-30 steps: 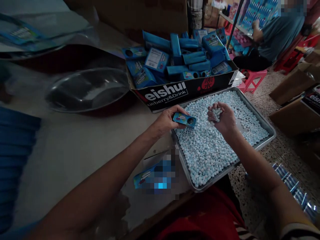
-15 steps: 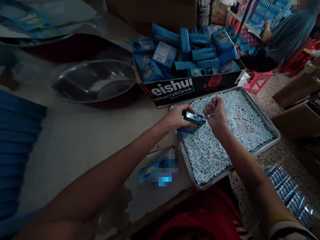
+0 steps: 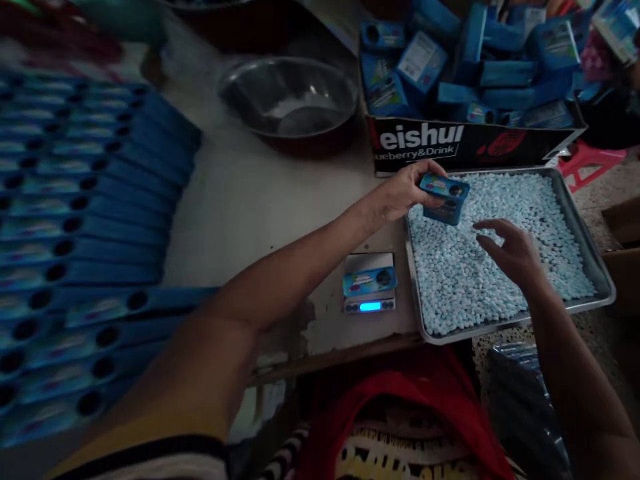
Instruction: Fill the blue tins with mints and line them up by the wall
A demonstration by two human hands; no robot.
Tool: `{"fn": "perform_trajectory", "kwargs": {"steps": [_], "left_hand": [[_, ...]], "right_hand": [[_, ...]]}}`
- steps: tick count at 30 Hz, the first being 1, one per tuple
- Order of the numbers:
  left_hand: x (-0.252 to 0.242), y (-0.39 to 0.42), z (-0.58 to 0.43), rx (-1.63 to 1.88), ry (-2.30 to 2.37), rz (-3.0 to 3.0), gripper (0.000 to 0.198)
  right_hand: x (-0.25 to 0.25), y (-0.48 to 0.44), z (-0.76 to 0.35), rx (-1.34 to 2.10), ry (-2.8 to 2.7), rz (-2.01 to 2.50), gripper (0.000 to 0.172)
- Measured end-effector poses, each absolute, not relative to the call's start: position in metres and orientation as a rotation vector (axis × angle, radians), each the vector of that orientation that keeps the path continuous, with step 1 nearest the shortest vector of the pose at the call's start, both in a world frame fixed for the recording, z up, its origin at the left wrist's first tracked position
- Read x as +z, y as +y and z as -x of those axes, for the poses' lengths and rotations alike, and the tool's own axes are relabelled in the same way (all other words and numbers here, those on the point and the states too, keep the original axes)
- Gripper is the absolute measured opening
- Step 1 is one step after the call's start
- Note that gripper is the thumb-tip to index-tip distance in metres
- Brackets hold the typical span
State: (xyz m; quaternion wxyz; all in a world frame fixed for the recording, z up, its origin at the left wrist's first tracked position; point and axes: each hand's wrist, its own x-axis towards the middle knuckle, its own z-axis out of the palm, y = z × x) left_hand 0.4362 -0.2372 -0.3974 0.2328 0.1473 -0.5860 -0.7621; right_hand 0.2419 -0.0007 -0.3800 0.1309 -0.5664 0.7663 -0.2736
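My left hand [image 3: 407, 191] grips a small blue candy box [image 3: 444, 208] over the near-left part of a metal tray [image 3: 607, 293]. The box's printed end with a dark round spot faces up. Small pale blue and white candies [image 3: 465, 287] cover the tray. My right hand [image 3: 515, 253] hovers above them, thumb and fingers apart, with nothing visible in it. Left of the tray sits a small digital scale [image 3: 351, 308] with a lit display. Another blue box [image 3: 367, 281] rests on its plate.
Behind the tray stands a black carton [image 3: 425, 143] heaped with blue boxes. A metal bowl [image 3: 300, 100] is on the table to its left. Rows of blue boxes [image 3: 100, 200] fill the far left. A red stool [image 3: 597, 163] stands beyond the tray.
My view has swung left. My right hand, earlier closed around candies beside the box, is now open and lower. The box's end, open before with candies at it, now looks closed.
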Motion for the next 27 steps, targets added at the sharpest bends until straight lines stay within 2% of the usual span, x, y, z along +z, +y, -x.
{"fn": "perform_trajectory", "kwargs": {"steps": [3, 7, 8, 9, 11, 13, 14, 17, 19, 24, 27], "left_hand": [[-0.375, -0.238, -0.464, -1.963, -1.556, -0.445, 0.055], [-0.345, -0.238, -0.523, -1.712, -1.575, -0.657, 0.055], [-0.342, -0.237, -0.539, -1.658, -1.574, -0.704, 0.055], [-0.341, -0.236, -0.554, -1.609, -1.574, -0.743, 0.055], [-0.347, -0.233, -0.583, -1.523, -1.568, -0.800, 0.055], [-0.361, -0.228, -0.607, -1.463, -1.539, -0.853, 0.055], [-0.370, -0.224, -0.617, -1.443, -1.512, -0.879, 0.055], [-0.404, -0.214, -0.637, -1.377, -1.388, -0.978, 0.053], [-0.428, -0.211, -0.643, -1.326, -1.306, -1.034, 0.054], [-0.464, -0.211, -0.648, -1.279, -1.266, -1.074, 0.054], [-0.459, -0.198, -0.659, -1.070, -1.402, -1.127, 0.070]], "right_hand": [[-0.385, 0.004, -0.262, -0.653, 2.154, 1.890, 0.029], [-0.409, 0.001, -0.283, -0.200, 2.149, 2.148, 0.069], [-0.416, -0.001, -0.287, -0.074, 2.156, 2.174, 0.071], [-0.422, -0.002, -0.291, 0.019, 2.157, 2.185, 0.066], [-0.432, -0.004, -0.298, 0.059, 2.128, 2.180, 0.043], [-0.436, -0.005, -0.302, -0.110, 2.100, 2.068, 0.022], [-0.437, -0.005, -0.301, -0.293, 2.102, 1.922, 0.017], [-0.433, -0.008, -0.294, -0.896, 2.066, 1.298, 0.033], [-0.427, -0.010, -0.287, -1.136, 1.876, 0.943, 0.039], [-0.410, -0.012, -0.278, -1.362, 1.263, 0.494, 0.029], [-0.406, -0.013, -0.275, -1.375, 1.146, 0.443, 0.032]]}}
